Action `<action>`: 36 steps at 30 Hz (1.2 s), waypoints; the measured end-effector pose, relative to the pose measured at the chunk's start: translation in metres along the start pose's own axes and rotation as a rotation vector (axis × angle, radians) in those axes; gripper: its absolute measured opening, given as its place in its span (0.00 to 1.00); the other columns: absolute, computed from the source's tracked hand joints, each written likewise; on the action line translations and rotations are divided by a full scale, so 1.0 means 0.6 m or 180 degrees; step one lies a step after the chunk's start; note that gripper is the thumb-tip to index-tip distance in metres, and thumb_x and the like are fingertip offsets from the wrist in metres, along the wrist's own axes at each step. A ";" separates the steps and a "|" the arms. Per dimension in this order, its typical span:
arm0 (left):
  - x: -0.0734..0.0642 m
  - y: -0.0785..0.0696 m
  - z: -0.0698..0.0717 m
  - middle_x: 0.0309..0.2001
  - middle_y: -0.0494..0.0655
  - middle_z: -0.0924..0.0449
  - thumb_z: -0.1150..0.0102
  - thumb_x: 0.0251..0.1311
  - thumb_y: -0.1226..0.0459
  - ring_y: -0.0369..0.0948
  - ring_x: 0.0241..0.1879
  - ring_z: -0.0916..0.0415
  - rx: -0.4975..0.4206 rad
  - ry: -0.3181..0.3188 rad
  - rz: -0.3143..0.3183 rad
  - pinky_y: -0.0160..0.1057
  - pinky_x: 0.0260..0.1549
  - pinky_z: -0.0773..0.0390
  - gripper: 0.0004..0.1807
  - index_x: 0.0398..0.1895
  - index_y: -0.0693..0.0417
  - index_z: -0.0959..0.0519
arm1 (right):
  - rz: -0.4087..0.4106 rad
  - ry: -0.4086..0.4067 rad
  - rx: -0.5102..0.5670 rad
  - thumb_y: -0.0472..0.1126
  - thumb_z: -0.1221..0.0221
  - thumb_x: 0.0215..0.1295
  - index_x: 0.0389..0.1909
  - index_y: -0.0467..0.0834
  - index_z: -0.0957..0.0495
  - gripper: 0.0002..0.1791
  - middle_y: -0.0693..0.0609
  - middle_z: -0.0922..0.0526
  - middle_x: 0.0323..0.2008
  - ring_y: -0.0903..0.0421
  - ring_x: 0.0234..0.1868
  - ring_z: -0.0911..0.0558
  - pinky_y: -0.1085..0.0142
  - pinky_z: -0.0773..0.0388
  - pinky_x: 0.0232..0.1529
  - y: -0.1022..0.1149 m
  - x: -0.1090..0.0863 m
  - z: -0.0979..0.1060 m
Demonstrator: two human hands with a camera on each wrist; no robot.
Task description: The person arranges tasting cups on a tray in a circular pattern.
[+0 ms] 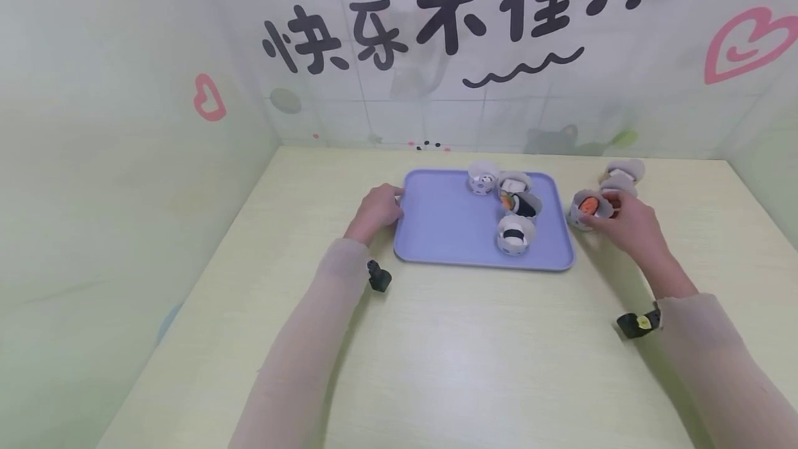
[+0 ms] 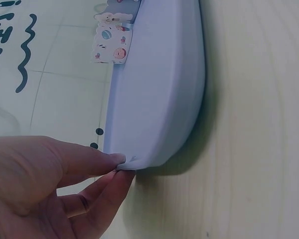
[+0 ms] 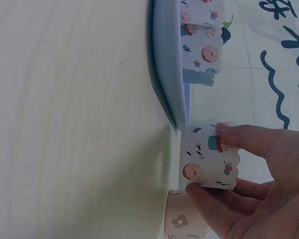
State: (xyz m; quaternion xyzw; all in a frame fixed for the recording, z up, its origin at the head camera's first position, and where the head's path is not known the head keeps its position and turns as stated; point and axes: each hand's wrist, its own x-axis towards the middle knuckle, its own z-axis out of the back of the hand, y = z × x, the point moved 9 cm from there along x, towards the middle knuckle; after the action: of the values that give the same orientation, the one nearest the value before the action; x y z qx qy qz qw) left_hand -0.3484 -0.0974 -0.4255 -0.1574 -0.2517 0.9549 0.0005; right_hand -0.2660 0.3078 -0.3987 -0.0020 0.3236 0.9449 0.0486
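A lavender tray [image 1: 442, 220] lies on the table, and my left hand [image 1: 376, 212] pinches its left rim between thumb and fingers, as the left wrist view shows up close. Several printed paper baking cups stand on the tray's right half, among them one with a white, black-banded piece [image 1: 514, 235] and one tipped on its side with a dark roll [image 1: 522, 205]. Just off the tray's right edge, my right hand [image 1: 639, 227] holds a paper cup [image 3: 202, 162] by its sides. Inside that cup is an orange-topped piece [image 1: 589, 206].
More paper cups [image 1: 625, 173] stand behind my right hand, close to the back of the table [image 1: 474, 352]. A wall sheet [image 1: 424, 109] with large black characters rises along the table's back edge. Small black cameras [image 1: 379, 277] sit at both wrists.
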 end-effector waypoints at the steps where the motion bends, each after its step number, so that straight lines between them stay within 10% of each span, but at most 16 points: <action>1: 0.000 0.000 0.000 0.32 0.49 0.24 0.45 0.63 0.71 0.39 0.27 0.31 -0.0001 0.0002 0.0004 0.32 0.25 0.30 0.34 0.74 0.51 0.35 | 0.0013 -0.0003 0.0009 0.53 0.40 0.68 0.66 0.26 0.38 0.39 0.24 0.29 0.59 0.30 0.59 0.28 0.42 0.26 0.51 0.002 -0.001 0.001; 36: -0.004 -0.002 0.002 0.39 0.51 0.20 0.43 0.62 0.71 0.41 0.32 0.27 -0.0036 0.0006 0.0015 0.32 0.29 0.27 0.34 0.74 0.50 0.35 | 0.0460 0.0009 0.0215 0.51 0.35 0.64 0.66 0.30 0.34 0.38 0.29 0.27 0.61 0.31 0.59 0.24 0.41 0.23 0.54 0.107 -0.043 -0.003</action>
State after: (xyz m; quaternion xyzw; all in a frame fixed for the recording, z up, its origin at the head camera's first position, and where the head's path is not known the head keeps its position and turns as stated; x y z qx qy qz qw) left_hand -0.3466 -0.0970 -0.4232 -0.1589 -0.2567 0.9533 -0.0024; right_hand -0.2461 0.2540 -0.3601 0.0217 0.3547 0.9345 -0.0202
